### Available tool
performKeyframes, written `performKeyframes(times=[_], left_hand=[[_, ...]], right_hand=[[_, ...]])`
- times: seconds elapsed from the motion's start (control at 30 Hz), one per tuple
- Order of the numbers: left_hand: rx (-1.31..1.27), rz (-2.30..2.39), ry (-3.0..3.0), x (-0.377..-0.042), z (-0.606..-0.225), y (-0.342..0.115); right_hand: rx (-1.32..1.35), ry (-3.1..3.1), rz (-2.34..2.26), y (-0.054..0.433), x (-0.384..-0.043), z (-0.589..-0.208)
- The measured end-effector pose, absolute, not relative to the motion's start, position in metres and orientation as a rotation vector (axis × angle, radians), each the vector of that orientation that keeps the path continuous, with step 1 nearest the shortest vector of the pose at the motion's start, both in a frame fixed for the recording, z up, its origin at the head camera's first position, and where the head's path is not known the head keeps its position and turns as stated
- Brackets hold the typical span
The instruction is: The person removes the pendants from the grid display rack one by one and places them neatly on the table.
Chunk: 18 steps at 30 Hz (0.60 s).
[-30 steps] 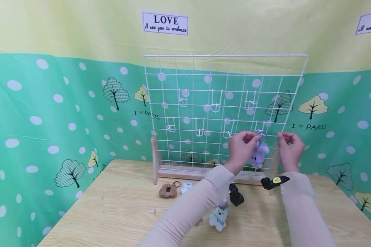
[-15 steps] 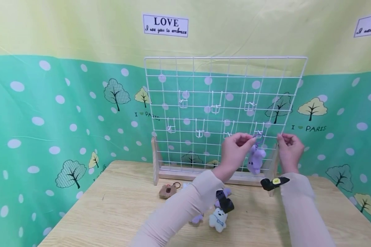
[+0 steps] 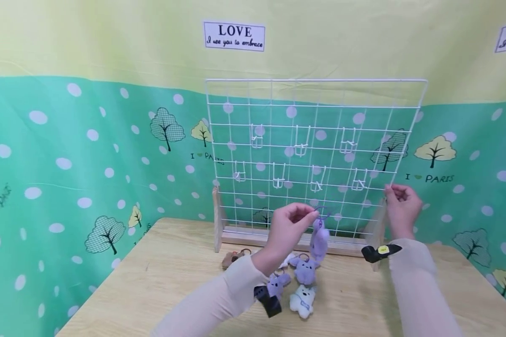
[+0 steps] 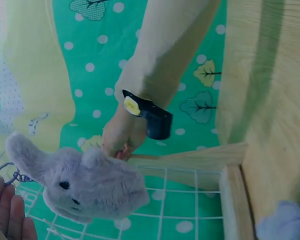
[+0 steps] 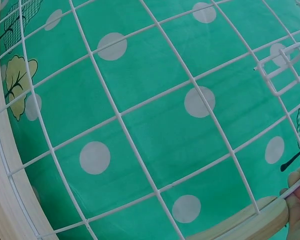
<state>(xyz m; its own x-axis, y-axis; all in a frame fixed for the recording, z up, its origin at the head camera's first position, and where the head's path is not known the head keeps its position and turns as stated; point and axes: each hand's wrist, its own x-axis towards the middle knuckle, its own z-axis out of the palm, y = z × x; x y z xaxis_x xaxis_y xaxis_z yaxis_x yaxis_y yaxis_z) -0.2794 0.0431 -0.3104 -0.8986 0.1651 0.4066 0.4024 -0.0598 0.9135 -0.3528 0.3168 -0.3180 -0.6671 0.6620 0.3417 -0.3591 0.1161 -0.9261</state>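
My left hand (image 3: 288,231) pinches the ring of a purple plush rabbit keychain (image 3: 319,241), which dangles in front of the lower part of a white wire grid rack (image 3: 316,80). Close up in the left wrist view, the plush rabbit (image 4: 97,185) has long ears, black eyes and a purple ring (image 4: 9,174) at the fingertips. At the rack's right edge, my right hand (image 3: 401,210) grips the side wire just above the wooden foot; the right wrist view shows these fingers (image 5: 299,205) on the wire. The lower right hook (image 3: 358,181) carries nothing.
On the wooden table (image 3: 152,281) lie a brown plush keychain (image 3: 229,259), two purple plush keychains (image 3: 305,271), a white bear plush (image 3: 302,302) and a partly hidden white one (image 3: 286,260). Several white hooks (image 3: 301,149) sit in two rows on the rack. A printed cloth (image 3: 109,112) hangs behind.
My left hand has drawn the purple rabbit keychain off the lower right hook and moved it left, down and toward me. My right hand has stayed on the rack's edge.
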Motion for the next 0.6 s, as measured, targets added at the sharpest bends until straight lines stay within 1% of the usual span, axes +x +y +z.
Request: performKeyframes(times=[0.27, 0.4, 0.6], left_hand=[[-0.54, -2.047, -2.105, -0.26, -0.337, -0.01], [-0.485, -1.986, -2.115, -0.256, -0.355, -0.037], [-0.372, -1.971, -2.16, -0.242, -0.372, -0.07]], right_hand=[[-0.337, -1.678, 1.608, 0.315, -0.351, -0.317], [-0.316, -1.655, 1.629, 0.314, -0.35, -0.317], [-0.298, -1.679, 1.602, 0.315, -0.349, -0.319]])
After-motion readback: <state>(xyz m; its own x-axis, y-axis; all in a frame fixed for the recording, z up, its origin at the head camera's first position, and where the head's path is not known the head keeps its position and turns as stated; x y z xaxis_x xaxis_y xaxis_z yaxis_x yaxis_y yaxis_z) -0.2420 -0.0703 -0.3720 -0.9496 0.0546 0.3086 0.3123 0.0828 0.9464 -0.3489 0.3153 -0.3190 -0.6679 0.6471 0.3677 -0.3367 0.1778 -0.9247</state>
